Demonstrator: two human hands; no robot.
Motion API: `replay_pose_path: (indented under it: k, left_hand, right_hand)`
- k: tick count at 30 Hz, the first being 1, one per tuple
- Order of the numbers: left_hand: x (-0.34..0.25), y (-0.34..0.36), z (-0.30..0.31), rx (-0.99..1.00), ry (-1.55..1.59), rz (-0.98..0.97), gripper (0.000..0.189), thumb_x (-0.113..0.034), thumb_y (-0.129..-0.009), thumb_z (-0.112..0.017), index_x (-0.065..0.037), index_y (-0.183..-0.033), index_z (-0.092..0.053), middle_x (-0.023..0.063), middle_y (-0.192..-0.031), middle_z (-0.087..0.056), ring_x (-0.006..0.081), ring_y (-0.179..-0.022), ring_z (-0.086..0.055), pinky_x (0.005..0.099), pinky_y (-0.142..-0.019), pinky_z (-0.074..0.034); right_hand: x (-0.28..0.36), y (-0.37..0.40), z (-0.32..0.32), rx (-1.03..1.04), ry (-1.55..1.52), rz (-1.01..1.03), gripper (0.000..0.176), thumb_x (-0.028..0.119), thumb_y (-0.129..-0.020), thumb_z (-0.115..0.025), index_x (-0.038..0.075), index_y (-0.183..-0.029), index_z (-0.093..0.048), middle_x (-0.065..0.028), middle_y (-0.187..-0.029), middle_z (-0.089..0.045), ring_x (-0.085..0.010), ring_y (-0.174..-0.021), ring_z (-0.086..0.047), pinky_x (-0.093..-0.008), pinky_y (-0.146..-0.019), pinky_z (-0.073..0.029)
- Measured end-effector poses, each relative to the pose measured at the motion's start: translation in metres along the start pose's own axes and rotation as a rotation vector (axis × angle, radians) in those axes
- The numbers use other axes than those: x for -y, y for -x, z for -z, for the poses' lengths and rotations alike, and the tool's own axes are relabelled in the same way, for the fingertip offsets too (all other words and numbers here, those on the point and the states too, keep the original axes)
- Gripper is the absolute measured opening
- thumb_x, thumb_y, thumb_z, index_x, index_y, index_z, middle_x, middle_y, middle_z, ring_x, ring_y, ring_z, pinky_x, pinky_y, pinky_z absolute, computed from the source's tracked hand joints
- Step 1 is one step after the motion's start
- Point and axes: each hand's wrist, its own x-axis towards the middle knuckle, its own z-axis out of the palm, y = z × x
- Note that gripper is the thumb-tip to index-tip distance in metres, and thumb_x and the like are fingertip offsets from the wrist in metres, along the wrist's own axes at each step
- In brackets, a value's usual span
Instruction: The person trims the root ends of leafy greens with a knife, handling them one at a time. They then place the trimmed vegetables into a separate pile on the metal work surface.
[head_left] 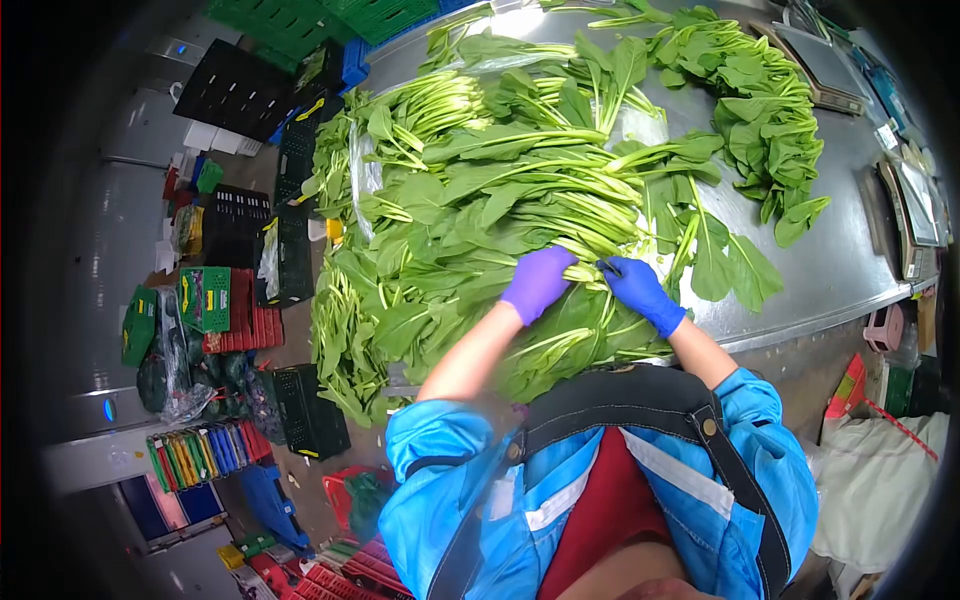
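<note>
A large heap of leafy greens (pixel 470 200) with long pale-green stems covers the left and middle of the metal table (pixel 800 290). My left hand (pixel 540 284), in a purple glove, is closed around the stems of some greens at the heap's near edge. Just to its right is my right hand (pixel 642 296), in a blue glove, with fingers bent at the cut stem ends. A small dark shape shows at those fingertips, too small to name. Several loose leaves (pixel 735 262) lie right of my right hand.
Along the table's far right runs a row of greens (pixel 770 130). Scales (pixel 912 215) stand at the right edge. Black crates (pixel 305 410) and green crates (pixel 205 298) stand on the left floor. A white sack (pixel 875 490) sits at the lower right.
</note>
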Motion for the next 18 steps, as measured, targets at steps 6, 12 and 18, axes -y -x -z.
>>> replay_pose_path:
  k: [6, 12, 18]
  left_hand:
    - [0.01, 0.008, -0.026, 0.095, -0.367, -0.13, 0.022, -0.015, -0.082, -0.051, -0.007, -0.102, -0.057, 0.0111, -0.087, -0.059, 0.0281, -0.078, -0.061, 0.0406, -0.066, -0.049]
    - [-0.053, 0.019, 0.089, 0.034, 0.33, -0.083, 0.045, -0.021, -0.078, -0.068, -0.004, -0.117, -0.056, 0.0155, -0.103, -0.062, 0.0304, -0.092, -0.061, 0.0339, -0.078, -0.048]
    - [-0.066, 0.028, 0.106, 0.295, 0.577, 0.062, 0.039, -0.027, -0.087, -0.063, -0.003, -0.116, -0.056, 0.014, -0.101, -0.063, 0.0203, -0.09, -0.058, 0.032, -0.083, -0.045]
  right_hand:
    - [-0.026, 0.026, 0.028, -0.059, -0.003, -0.053, 0.023, 0.022, -0.085, -0.057, 0.008, -0.1, -0.066, -0.0166, -0.087, -0.066, -0.0315, -0.078, -0.064, -0.0371, -0.07, -0.05]
    - [0.037, 0.051, 0.077, -0.048, -0.208, 0.213, 0.038, -0.004, -0.077, -0.055, 0.007, -0.114, -0.061, -0.0171, -0.084, -0.066, -0.0265, -0.071, -0.066, -0.031, -0.065, -0.05]
    - [0.083, 0.052, 0.078, -0.096, -0.114, 0.434, 0.048, 0.001, -0.071, -0.058, 0.011, -0.118, -0.057, -0.0182, -0.079, -0.062, -0.0355, -0.067, -0.061, -0.0395, -0.058, -0.048]
